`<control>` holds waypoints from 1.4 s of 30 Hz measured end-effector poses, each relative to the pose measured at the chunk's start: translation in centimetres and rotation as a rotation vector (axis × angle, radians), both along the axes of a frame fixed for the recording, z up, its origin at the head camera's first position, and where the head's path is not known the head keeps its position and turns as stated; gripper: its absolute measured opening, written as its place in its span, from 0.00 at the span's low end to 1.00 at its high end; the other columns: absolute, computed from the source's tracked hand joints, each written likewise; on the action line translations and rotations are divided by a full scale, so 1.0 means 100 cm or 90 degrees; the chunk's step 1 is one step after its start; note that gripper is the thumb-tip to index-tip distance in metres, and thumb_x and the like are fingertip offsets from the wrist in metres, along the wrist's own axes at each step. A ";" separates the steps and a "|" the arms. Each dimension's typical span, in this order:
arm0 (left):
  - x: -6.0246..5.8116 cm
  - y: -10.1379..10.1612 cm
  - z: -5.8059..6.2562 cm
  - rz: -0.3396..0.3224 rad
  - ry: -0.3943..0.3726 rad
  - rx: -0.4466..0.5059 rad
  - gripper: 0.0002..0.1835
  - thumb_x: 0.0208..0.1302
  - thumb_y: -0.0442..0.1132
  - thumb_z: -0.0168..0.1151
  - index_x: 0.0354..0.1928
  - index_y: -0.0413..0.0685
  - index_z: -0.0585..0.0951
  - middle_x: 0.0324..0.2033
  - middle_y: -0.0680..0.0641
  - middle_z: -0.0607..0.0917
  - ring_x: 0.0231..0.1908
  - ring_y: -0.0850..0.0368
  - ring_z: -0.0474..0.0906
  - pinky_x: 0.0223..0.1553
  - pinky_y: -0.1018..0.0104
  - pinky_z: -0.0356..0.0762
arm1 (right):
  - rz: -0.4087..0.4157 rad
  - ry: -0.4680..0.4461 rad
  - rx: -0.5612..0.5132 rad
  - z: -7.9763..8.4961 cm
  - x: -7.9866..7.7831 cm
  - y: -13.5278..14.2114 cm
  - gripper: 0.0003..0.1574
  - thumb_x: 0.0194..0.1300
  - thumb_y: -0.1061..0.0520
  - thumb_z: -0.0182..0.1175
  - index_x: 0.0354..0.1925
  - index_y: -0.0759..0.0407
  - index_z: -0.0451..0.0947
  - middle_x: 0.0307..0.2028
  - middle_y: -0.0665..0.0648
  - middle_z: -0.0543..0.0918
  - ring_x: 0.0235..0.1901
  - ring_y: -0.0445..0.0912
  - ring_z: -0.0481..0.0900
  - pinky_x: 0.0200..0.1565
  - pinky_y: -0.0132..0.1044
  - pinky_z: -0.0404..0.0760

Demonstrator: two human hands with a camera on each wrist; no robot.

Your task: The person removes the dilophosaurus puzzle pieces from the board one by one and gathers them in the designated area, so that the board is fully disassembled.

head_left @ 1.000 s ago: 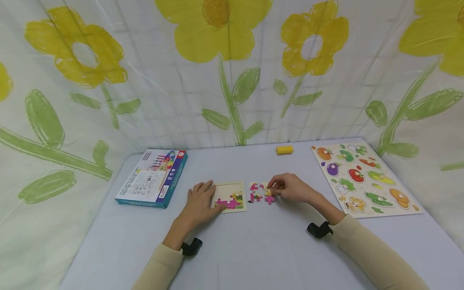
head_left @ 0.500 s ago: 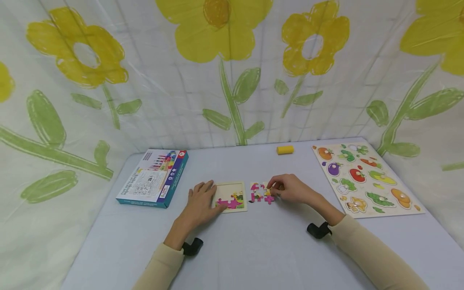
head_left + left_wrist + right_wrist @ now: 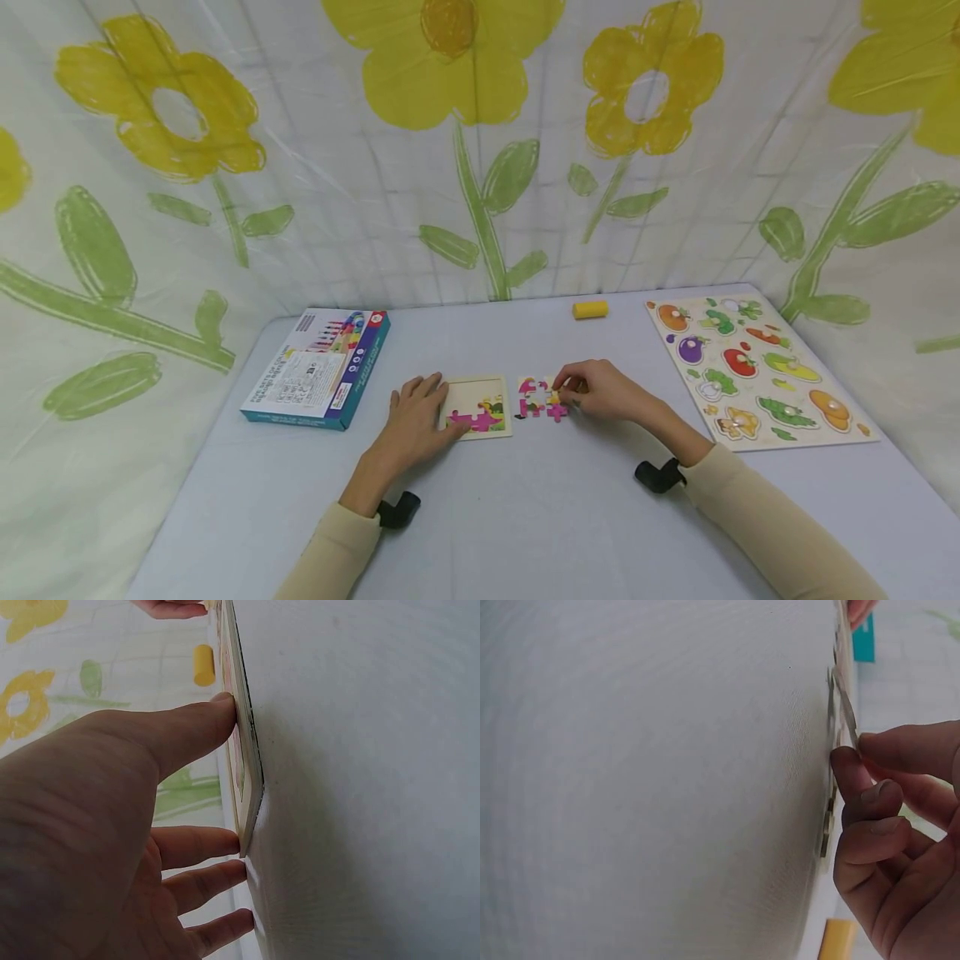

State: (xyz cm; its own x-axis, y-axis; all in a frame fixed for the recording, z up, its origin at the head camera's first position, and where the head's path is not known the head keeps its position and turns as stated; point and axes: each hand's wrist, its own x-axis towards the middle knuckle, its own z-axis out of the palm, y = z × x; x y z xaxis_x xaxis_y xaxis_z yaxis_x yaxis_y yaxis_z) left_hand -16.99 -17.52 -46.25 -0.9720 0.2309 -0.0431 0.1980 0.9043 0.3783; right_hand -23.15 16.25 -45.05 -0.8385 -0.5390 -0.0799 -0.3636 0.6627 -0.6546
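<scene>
In the head view my left hand (image 3: 411,423) lies at the left side of a square wooden puzzle tray (image 3: 467,388), its fingers extended. The thumb rests on the tray near the pink and green pieces (image 3: 477,419) fitted along its lower part. From the left wrist view, the fingertips (image 3: 225,841) stand at the tray's edge. My right hand (image 3: 603,392) pinches a thin puzzle piece (image 3: 848,711) between thumb and finger, and the piece is tilted up off the tabletop. Beside it, just right of the tray, several loose pink-patterned puzzle pieces (image 3: 531,407) lie close together.
A flat cardboard box (image 3: 303,379) lies at the left of the white-covered table (image 3: 487,517). On the right is a vegetable peg-puzzle board (image 3: 757,375). A yellow cylinder (image 3: 590,310) lies near the back edge, before a flower-printed curtain (image 3: 300,108).
</scene>
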 end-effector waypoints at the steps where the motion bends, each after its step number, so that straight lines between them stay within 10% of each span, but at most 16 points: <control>1: 0.000 0.000 0.000 0.000 0.000 0.000 0.44 0.67 0.59 0.69 0.76 0.38 0.71 0.80 0.37 0.66 0.80 0.32 0.56 0.77 0.21 0.49 | -0.001 0.001 0.001 0.000 0.000 0.000 0.07 0.73 0.60 0.64 0.47 0.54 0.87 0.35 0.50 0.87 0.32 0.42 0.76 0.34 0.33 0.76; 20: 0.001 0.000 0.001 -0.002 -0.004 0.005 0.44 0.68 0.58 0.68 0.77 0.38 0.71 0.80 0.37 0.65 0.81 0.32 0.56 0.78 0.21 0.48 | 0.005 0.034 0.003 0.006 -0.004 -0.005 0.07 0.75 0.57 0.64 0.47 0.54 0.88 0.33 0.50 0.87 0.30 0.41 0.75 0.33 0.32 0.75; 42: 0.001 0.000 0.001 -0.005 0.013 -0.006 0.43 0.67 0.59 0.68 0.75 0.37 0.72 0.79 0.36 0.67 0.79 0.31 0.58 0.76 0.19 0.51 | 0.068 0.026 0.024 0.007 0.002 -0.087 0.09 0.70 0.57 0.69 0.46 0.58 0.88 0.28 0.48 0.85 0.27 0.38 0.77 0.34 0.30 0.77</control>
State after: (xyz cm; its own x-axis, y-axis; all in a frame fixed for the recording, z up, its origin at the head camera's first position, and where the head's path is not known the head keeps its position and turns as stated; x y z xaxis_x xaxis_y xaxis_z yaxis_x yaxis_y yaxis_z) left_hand -16.85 -17.51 -46.11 -0.9709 0.2380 -0.0249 0.2128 0.9063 0.3653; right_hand -22.97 7.56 -44.37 -0.7794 -0.6227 -0.0695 -0.4590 0.6429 -0.6132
